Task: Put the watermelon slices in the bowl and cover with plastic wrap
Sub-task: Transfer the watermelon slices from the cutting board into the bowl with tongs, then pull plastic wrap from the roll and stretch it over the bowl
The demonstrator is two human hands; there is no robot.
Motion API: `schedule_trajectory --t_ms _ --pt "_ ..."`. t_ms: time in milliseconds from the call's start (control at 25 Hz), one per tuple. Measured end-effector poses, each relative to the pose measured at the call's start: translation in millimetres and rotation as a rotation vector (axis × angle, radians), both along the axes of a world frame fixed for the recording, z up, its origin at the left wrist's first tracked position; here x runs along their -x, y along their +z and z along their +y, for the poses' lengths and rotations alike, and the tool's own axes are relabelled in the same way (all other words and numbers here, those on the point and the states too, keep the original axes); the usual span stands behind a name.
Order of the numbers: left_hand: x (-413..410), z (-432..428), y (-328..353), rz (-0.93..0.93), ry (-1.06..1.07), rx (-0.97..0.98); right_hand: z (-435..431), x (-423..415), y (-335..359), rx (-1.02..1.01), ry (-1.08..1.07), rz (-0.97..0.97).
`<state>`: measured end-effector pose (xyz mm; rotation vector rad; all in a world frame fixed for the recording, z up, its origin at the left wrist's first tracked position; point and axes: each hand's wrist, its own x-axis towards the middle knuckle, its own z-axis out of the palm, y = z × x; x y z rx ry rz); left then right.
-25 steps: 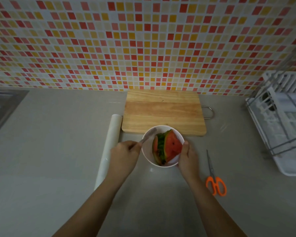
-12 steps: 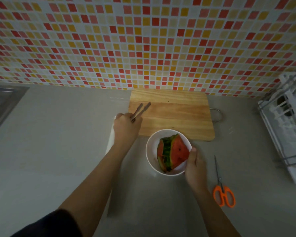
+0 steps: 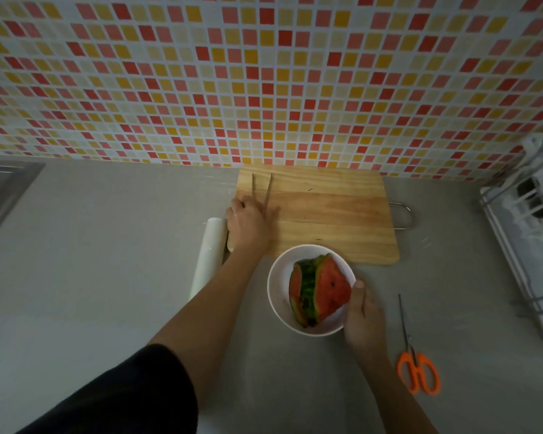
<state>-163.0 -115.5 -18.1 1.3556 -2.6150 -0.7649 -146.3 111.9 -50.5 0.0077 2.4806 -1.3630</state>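
A white bowl (image 3: 278, 296) stands on the grey counter just in front of the wooden cutting board (image 3: 329, 214). Two watermelon slices (image 3: 322, 289) lean together inside it, red flesh and green rind showing. My right hand (image 3: 362, 314) grips the bowl's right rim, thumb on the edge. My left hand (image 3: 248, 223) rests on the board's left end, fingers around a pair of metal tongs (image 3: 264, 191) whose tips point away and lie spread on the wood. A roll of plastic wrap (image 3: 208, 256) lies on the counter left of the board, beside my left wrist.
Orange-handled scissors (image 3: 416, 364) lie on the counter right of the bowl. A white dish rack (image 3: 527, 233) stands at the right edge. A steel sink (image 3: 0, 189) shows at the far left. The tiled wall rises behind the board.
My left hand has carried the tongs from the bowl's left rim back to the cutting board and lowered them onto it. My right hand has stayed on the bowl.
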Motion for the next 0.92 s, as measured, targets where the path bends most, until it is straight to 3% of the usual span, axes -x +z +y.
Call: schedule_trajectory --t_ms 160,280,360,920 --pt "-44 17 18 0.184 0.021 -0.155 1 3 1 -0.030 0.063 0.026" --pt "-92 50 35 0.210 0.028 -0.687 -1 6 9 -0.020 0.111 0.025" --pt "-113 64 41 0.272 0.062 -0.848 0 -1 14 -0.018 0.129 0.028" --pt "-189 100 32 0.351 0.057 -0.936 36 -63 8 -0.040 0.156 0.086"
